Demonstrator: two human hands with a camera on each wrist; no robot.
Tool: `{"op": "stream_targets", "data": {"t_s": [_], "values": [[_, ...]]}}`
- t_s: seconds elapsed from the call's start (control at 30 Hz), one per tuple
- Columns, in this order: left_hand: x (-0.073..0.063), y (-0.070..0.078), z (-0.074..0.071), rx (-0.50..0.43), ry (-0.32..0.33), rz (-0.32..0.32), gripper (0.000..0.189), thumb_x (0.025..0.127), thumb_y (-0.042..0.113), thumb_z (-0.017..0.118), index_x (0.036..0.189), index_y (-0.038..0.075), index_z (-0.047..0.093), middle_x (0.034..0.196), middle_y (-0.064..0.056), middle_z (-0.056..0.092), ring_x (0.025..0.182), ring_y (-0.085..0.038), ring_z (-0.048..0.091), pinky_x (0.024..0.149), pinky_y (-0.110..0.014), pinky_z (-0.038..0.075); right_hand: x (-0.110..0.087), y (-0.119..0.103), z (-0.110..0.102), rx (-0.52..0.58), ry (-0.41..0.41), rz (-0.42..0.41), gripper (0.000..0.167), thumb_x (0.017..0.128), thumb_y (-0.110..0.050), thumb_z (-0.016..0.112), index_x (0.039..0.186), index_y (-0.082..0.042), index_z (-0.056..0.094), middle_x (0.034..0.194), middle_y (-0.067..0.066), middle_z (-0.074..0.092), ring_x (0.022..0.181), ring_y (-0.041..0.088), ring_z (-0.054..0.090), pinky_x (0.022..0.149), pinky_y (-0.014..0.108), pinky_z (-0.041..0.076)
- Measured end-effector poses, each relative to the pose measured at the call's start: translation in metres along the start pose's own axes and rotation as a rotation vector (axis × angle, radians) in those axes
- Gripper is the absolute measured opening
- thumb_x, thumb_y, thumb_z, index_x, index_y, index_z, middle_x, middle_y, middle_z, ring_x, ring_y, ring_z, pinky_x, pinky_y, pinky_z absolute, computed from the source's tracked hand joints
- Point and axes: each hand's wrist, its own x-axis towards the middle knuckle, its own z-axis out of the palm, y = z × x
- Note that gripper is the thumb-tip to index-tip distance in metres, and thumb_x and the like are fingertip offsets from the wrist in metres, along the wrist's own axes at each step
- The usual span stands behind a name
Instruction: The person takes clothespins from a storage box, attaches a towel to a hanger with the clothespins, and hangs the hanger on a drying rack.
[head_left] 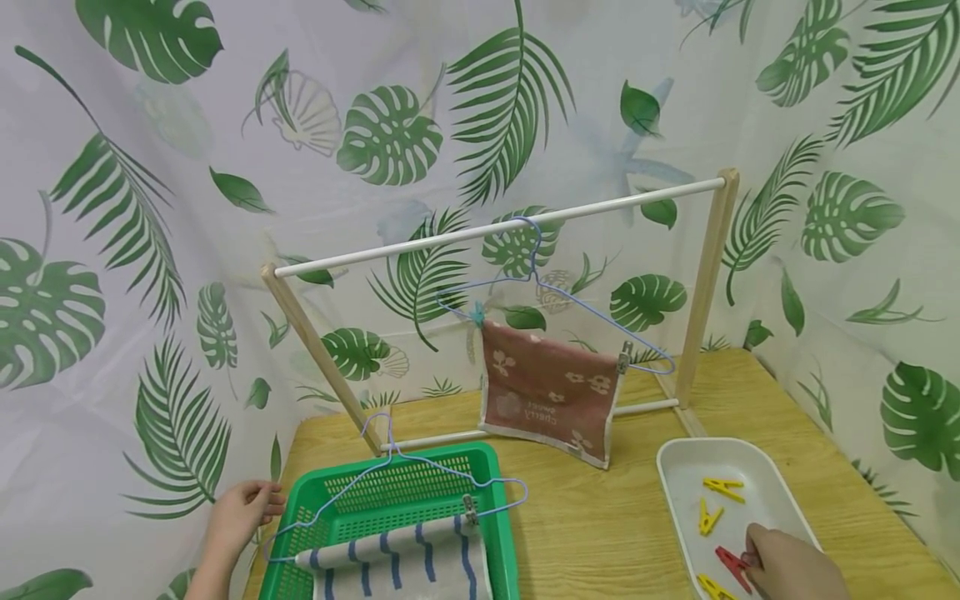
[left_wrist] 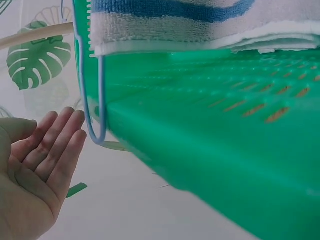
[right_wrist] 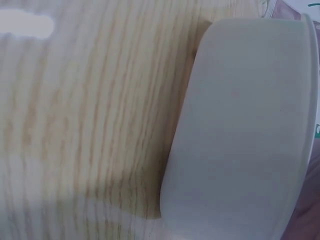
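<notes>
My right hand [head_left: 798, 563] is over the white tray [head_left: 780, 483], pinching a red clothespin [head_left: 732, 567]. Several yellow clothespins [head_left: 723, 489] lie around it in the tray. Beside the left edge of the green basket [head_left: 491, 467] is my left hand [head_left: 243, 517]; in the left wrist view its fingers [left_wrist: 60, 140] are extended, apart from the end of a blue wire hanger [left_wrist: 101, 100]. Across the basket lies that hanger, with a white towel with blue stripes [head_left: 405, 562] on it. A grey clip [head_left: 470, 510] pins the towel's right corner; no clip shows at its left corner.
Behind the basket stands a rack with a white rod [head_left: 622, 205] and wooden posts [head_left: 707, 292]. Another blue hanger [head_left: 581, 302] hangs from it, carrying a reddish cloth [head_left: 551, 392] held by a teal clip [head_left: 478, 314] and a grey clip [head_left: 625, 357]. Leaf-patterned curtains surround the wooden table [head_left: 592, 508].
</notes>
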Motion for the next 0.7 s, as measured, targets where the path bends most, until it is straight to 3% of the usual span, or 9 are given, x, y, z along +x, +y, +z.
{"op": "stream_targets", "data": {"t_s": [0.13, 0.43, 0.57, 0.7], "values": [[0.0, -0.005, 0.001, 0.002, -0.005, -0.013, 0.037, 0.109, 0.008, 0.045, 0.124, -0.022, 0.062, 0.103, -0.03, 0.078, 0.086, -0.03, 0.08, 0.068, -0.03, 0.065, -0.001, -0.001, 0.0, 0.024, -0.003, -0.002, 0.026, 0.088, -0.013, 0.082, 0.083, -0.012, 0.056, 0.07, -0.003, 0.054, 0.065, 0.015, 0.051, 0.059, 0.031, 0.041], [-0.005, -0.012, 0.003, 0.137, -0.032, 0.006, 0.038, 0.108, 0.012, 0.052, 0.12, -0.021, 0.065, 0.098, -0.026, 0.078, 0.078, -0.024, 0.077, 0.067, -0.034, 0.065, -0.002, -0.005, -0.006, 0.026, 0.015, 0.022, 0.025, 0.093, -0.02, 0.081, 0.085, -0.01, 0.06, 0.073, -0.001, 0.056, 0.066, 0.015, 0.052, 0.059, 0.031, 0.043], [-0.004, -0.016, 0.005, 0.251, -0.055, 0.023, 0.039, 0.106, 0.016, 0.054, 0.119, -0.018, 0.068, 0.107, -0.031, 0.076, 0.093, -0.038, 0.075, 0.082, -0.049, 0.063, -0.001, -0.007, -0.009, 0.007, 0.014, 0.022, 0.019, 0.095, -0.018, 0.078, 0.086, -0.01, 0.063, 0.076, 0.0, 0.058, 0.068, 0.015, 0.053, 0.059, 0.033, 0.045], [-0.001, -0.017, 0.006, 0.328, -0.075, 0.046, 0.036, 0.104, 0.016, 0.059, 0.119, -0.015, 0.07, 0.114, -0.032, 0.074, 0.107, -0.049, 0.07, 0.094, -0.06, 0.058, 0.0, -0.009, -0.011, -0.023, 0.069, 0.0, 0.015, 0.094, -0.016, 0.077, 0.085, -0.012, 0.065, 0.076, 0.0, 0.056, 0.069, 0.015, 0.051, 0.059, 0.033, 0.045]]}}
